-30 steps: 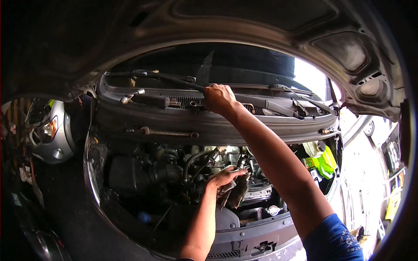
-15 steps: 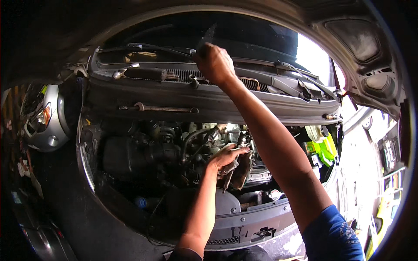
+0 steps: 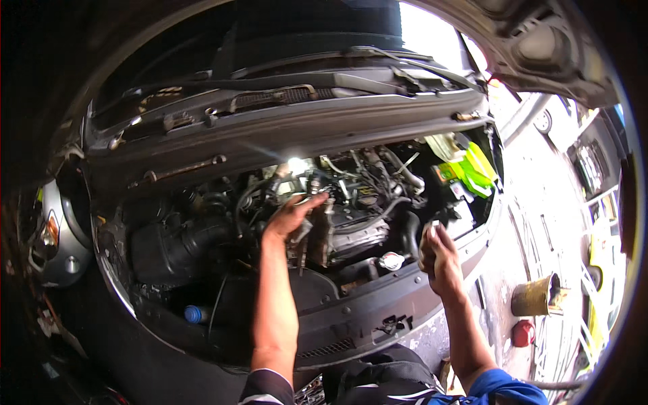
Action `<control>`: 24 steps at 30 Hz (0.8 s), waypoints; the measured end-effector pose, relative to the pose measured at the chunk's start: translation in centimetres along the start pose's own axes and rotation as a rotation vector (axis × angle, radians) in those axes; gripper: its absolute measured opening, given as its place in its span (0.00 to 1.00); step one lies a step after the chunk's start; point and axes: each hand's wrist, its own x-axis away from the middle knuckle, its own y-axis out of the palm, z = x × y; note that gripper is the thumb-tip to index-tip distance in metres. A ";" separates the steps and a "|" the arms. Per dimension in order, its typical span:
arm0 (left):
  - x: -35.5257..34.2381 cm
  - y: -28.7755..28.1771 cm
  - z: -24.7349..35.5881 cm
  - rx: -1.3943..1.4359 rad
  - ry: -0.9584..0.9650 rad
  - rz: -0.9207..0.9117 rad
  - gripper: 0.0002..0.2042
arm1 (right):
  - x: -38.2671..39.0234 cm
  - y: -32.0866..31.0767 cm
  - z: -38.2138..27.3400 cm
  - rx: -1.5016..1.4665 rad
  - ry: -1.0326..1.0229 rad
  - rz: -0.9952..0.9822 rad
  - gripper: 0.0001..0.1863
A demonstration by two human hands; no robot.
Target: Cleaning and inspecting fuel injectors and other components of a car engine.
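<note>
A wrench (image 3: 185, 169) (on the cowl (image 3: 324, 128)) lies beyond the left hand (image 3: 290, 217).

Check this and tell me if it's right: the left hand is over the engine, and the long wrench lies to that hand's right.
Wrong side: in the head view, the long wrench lies to the left of the left hand. That hand is over the engine.

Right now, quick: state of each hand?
Left hand: at the engine; open or closed cannot be told.
Right hand: closed; whether it holds anything cannot be told.
</note>
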 end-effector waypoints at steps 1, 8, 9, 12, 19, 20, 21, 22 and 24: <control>0.9 0.2 0.4 0.006 0.010 0.015 0.27 | 1.9 -3.5 0.8 0.004 0.048 -0.016 0.10; 11.5 13.1 6.0 0.026 0.202 0.124 0.21 | 12.7 -19.2 0.8 -0.160 0.160 -0.086 0.15; 13.3 16.3 7.2 -0.088 0.255 0.148 0.21 | 13.4 -19.9 1.1 -0.181 0.172 -0.096 0.15; 18.5 25.7 10.3 -0.409 0.239 0.160 0.18 | 15.3 -21.3 0.6 -0.090 -0.024 -0.042 0.26; 26.3 41.4 7.8 -1.040 0.475 0.307 0.17 | 20.6 -29.2 -3.9 -0.005 -0.239 -0.406 0.22; 26.8 42.7 7.1 -1.082 0.491 0.302 0.18 | 21.5 -30.3 -4.2 -0.015 -0.208 -0.434 0.19; 27.4 44.0 6.6 -1.090 0.477 0.281 0.18 | 22.2 -31.3 -4.7 -0.023 -0.180 -0.464 0.17; 27.9 45.2 6.2 -1.148 0.478 0.300 0.18 | 23.1 -31.9 -5.4 -0.057 -0.123 -0.449 0.14; 28.8 47.6 5.9 -1.241 0.480 0.311 0.18 | 24.5 -33.8 -5.8 -0.049 -0.071 -0.467 0.13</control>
